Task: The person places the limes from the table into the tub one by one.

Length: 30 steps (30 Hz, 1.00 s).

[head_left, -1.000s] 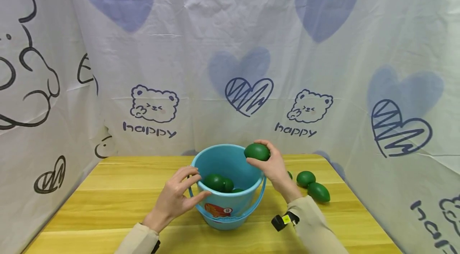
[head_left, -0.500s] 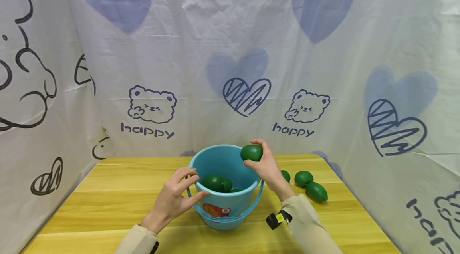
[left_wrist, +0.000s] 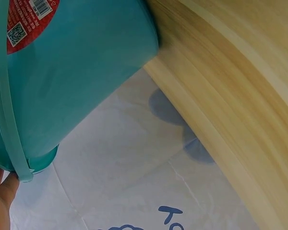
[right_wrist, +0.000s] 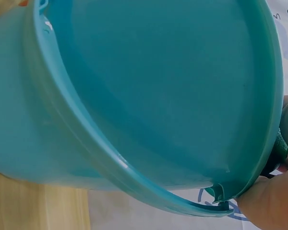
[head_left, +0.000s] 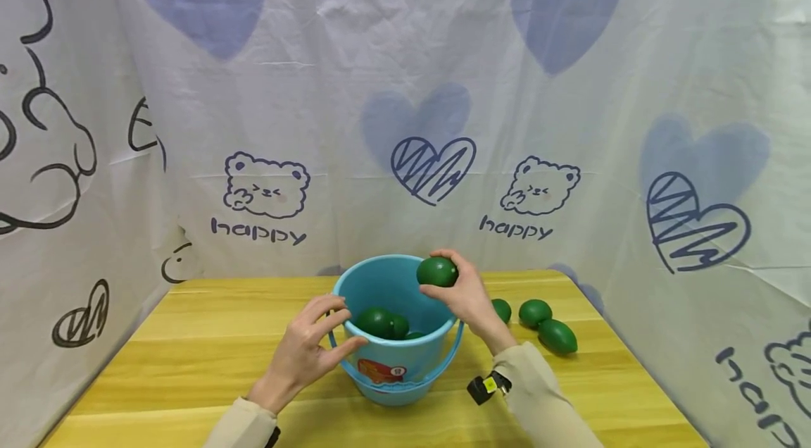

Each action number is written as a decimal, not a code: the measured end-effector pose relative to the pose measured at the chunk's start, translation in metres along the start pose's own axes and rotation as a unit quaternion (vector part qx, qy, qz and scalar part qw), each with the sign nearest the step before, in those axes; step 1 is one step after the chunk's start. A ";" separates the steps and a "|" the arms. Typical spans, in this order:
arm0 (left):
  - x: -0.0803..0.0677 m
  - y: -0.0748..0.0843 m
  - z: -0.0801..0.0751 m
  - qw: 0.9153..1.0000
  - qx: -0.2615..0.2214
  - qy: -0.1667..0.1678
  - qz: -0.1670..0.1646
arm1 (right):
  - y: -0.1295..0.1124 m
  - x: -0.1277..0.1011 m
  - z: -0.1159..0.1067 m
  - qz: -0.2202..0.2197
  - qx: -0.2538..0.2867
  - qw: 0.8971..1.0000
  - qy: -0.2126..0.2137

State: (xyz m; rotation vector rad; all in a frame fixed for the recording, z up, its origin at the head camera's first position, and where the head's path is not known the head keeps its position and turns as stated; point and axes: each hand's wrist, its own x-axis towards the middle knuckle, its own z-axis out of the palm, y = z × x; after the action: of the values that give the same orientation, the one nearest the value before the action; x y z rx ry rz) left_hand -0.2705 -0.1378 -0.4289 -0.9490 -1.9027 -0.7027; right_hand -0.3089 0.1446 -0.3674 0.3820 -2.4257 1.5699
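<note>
A light-blue bucket (head_left: 398,363) stands on the table, its handle hanging down in front. My left hand (head_left: 307,339) holds its left rim, fingers and thumb spread along the edge; in the left wrist view fingertips (left_wrist: 7,189) touch the rim beside the handle joint. My right hand (head_left: 465,296) grips a dark green lime (head_left: 437,272) between thumb and fingers, above the right side of the bucket's opening. The right wrist view shows this lime (right_wrist: 280,148) mostly hidden behind rim and fingers. Several limes (head_left: 375,322) lie inside the bucket.
To the right of the bucket, a lime (head_left: 503,310) lies partly behind my right wrist, with a lime (head_left: 535,313) and another lime (head_left: 558,337) touching each other farther right. The wooden table (head_left: 209,335) ends at a white printed cloth (head_left: 342,117).
My right hand has moved a little to the left with the lime, farther over the bucket's opening. My left hand stays at the rim. The view has shifted slightly.
</note>
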 end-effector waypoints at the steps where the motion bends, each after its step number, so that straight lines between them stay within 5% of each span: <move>1: 0.000 0.000 0.000 1.000 0.000 0.000 -0.001 | 0.000 0.000 0.001 0.001 -0.003 1.000 0.000; 12: 0.000 0.001 -0.002 1.000 -0.001 0.004 0.001 | -0.003 0.002 0.004 -0.001 -0.031 1.000 0.003; 30: -0.001 0.000 -0.002 1.000 0.000 0.000 -0.005 | -0.001 -0.004 -0.001 -0.019 0.052 0.998 -0.022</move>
State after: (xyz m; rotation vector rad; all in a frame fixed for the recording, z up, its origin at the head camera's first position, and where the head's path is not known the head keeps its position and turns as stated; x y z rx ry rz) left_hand -0.2693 -0.1395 -0.4291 -0.9403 -1.9095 -0.7071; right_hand -0.3049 0.1461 -0.3676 0.4823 -2.3599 1.6941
